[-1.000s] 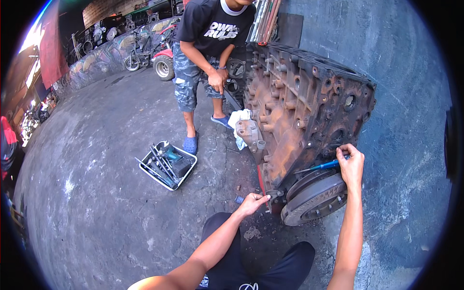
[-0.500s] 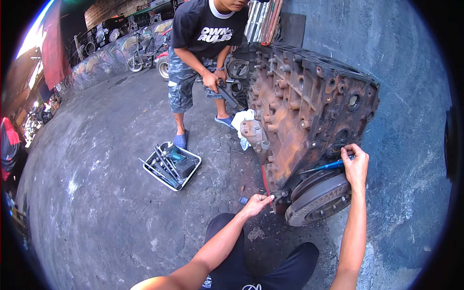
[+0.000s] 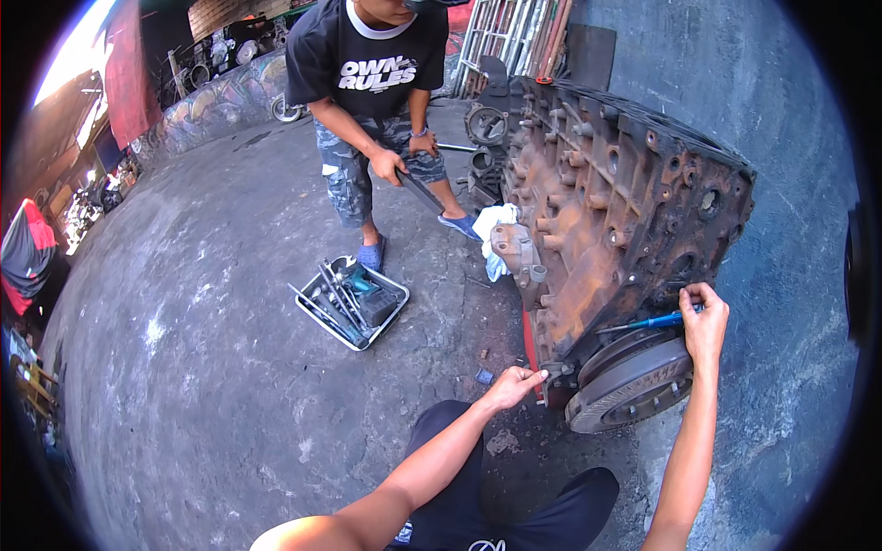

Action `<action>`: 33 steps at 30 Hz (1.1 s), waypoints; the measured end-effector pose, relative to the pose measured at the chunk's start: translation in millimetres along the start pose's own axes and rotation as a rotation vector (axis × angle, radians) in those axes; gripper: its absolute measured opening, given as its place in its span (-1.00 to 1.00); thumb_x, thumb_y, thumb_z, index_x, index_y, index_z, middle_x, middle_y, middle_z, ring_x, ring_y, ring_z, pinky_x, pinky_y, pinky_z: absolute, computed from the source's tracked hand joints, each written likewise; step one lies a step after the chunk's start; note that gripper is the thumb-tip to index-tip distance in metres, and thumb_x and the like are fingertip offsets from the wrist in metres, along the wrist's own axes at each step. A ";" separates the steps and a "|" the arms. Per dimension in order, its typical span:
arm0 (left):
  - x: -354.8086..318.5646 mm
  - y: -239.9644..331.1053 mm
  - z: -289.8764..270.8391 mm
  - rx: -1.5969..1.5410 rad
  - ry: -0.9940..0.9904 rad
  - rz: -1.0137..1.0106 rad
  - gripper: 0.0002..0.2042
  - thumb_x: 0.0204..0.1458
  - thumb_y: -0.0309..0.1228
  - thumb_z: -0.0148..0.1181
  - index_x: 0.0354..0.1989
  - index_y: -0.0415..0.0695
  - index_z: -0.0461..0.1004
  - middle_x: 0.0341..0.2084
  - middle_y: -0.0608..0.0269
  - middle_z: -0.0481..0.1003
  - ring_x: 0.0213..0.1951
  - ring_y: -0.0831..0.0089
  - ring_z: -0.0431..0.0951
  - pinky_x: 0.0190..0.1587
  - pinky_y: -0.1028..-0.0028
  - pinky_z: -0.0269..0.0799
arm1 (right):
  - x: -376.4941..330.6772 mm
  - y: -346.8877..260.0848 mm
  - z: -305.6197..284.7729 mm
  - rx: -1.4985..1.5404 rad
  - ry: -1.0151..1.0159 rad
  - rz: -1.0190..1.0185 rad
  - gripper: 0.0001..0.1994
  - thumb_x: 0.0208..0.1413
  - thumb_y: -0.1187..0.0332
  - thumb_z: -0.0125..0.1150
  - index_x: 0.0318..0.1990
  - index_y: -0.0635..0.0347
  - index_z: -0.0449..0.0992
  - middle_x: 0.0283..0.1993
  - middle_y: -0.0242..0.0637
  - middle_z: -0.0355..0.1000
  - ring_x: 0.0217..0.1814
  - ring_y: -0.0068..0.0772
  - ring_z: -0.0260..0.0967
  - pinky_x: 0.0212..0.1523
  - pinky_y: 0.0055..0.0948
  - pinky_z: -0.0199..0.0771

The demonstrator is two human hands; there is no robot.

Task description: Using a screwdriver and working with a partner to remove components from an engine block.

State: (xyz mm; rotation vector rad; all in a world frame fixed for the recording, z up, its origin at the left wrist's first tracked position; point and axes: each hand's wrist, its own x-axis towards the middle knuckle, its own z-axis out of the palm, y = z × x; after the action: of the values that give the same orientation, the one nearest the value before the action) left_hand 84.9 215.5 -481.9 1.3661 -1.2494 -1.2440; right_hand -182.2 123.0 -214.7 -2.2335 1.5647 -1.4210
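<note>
A large rusty engine block (image 3: 588, 257) stands at the right, with a round dark flywheel (image 3: 634, 390) low on its near end. My right hand (image 3: 706, 323) is curled round the handle end of a blue-handled screwdriver (image 3: 657, 321), its thumb and fingertips pinched near the block. The screwdriver's thin shaft points left, just above the flywheel. My left hand (image 3: 513, 387) reaches to the block's lower corner, thumb and fingers closed at a small metal bracket (image 3: 559, 369); what its fingers hold, if anything, is hidden.
A co-worker (image 3: 372, 119) stands across from me, holding a dark flat bar (image 3: 418, 191). A tray of tools (image 3: 354, 303) sits on the concrete floor (image 3: 202, 367). A white rag (image 3: 496, 234) hangs beside the block. The blue-grey wall (image 3: 781, 165) rises behind it.
My view has swung left, so everything sits farther right. Both hands keep their places at the block. The co-worker has bent a little, one hand now at a knee and the other on the bar.
</note>
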 end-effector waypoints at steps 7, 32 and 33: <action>-14.0 38.7 0.7 -0.054 0.075 -0.018 -0.49 0.23 -0.02 0.15 -0.61 -0.24 0.45 -0.69 0.55 0.29 -0.53 0.69 0.20 -0.49 0.47 0.21 | 8.3 -6.5 0.6 0.020 -0.020 0.005 -0.79 0.04 0.32 0.32 -0.29 0.31 0.60 -0.36 -0.02 0.58 -0.29 -0.15 0.61 -0.22 -0.31 0.51; 51.0 420.8 -36.4 0.635 0.436 1.001 -0.66 0.03 -0.24 0.32 -0.05 -0.13 0.56 -0.17 0.16 0.52 -0.15 0.27 0.56 -0.04 0.32 0.47 | 3.4 10.3 -4.5 0.107 0.112 -0.068 -0.86 0.00 0.39 0.29 -0.29 0.21 0.59 -0.41 -0.01 0.55 -0.37 0.01 0.55 -0.34 -0.20 0.49; 54.6 421.7 -38.1 0.637 0.442 1.004 -0.66 0.03 -0.24 0.32 -0.05 -0.13 0.56 -0.17 0.16 0.52 -0.15 0.27 0.56 -0.04 0.32 0.47 | 3.0 10.5 -3.3 0.110 0.114 -0.074 -0.86 0.00 0.39 0.29 -0.29 0.21 0.59 -0.41 -0.01 0.55 -0.37 0.01 0.55 -0.34 -0.20 0.49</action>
State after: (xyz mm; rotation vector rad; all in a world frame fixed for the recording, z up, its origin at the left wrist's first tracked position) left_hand 74.8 115.5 -66.9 1.0544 -1.7220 0.1576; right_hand -191.8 117.1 -216.3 -2.2052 1.4092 -1.6382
